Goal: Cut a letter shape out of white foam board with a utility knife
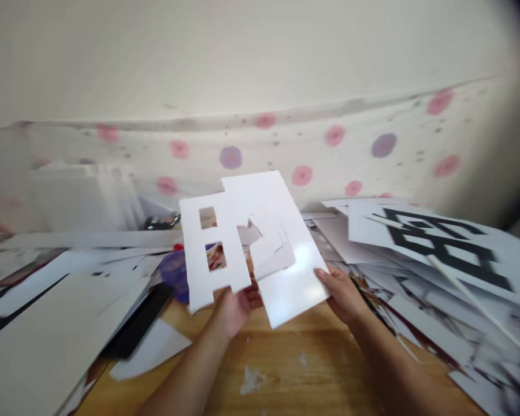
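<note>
A white cut-out board (286,231) with square openings and a notched outline is held up above the wooden table (286,370). My left hand (236,309) grips it from below, its fingers partly hidden behind the lower edge. My right hand (340,292) pinches the board's lower right corner, thumb on the front face. A loose piece or flap seems to lie across the large middle opening; I cannot tell whether it is attached.
A purple container (175,274) and a dark flat object (138,320) are on the left, beside large white sheets (39,341). At right, a board with black shapes (416,231) tops piled white scraps (433,329). A spotted cloth (264,144) hangs behind.
</note>
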Available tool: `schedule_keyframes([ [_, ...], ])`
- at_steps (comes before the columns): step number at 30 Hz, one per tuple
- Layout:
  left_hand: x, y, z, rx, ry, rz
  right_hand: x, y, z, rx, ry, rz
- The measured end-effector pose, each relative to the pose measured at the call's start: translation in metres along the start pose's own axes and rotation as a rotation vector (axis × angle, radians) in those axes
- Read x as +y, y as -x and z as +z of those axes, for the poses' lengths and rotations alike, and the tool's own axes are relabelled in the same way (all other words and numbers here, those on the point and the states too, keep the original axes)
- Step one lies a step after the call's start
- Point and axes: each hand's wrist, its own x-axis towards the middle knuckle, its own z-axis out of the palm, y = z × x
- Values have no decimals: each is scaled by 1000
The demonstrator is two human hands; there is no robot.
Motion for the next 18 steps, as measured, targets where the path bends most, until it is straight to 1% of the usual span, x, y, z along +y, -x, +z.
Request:
schedule_keyframes([
  [1,1,-1,3,-30,-2,7,-2,0,1,62,-37,-40],
  [4,-2,-2,7,-101,-58,16,-6,2,-1,181,-24,-122],
  [7,-8,-4,8,-151,-186,55,-3,11,-12,249,47,-159],
  [9,-10,-5,10,-166,-173,99,3,20,-21,251,87,-161],
  [13,-5,-6,13,-127,4,213,17,32,-34,206,149,-140],
  [15,-2,-5,13,-114,64,241,23,33,-34,159,190,-112],
  [18,-2,-3,15,-91,96,247,30,33,-29,105,238,-95],
])
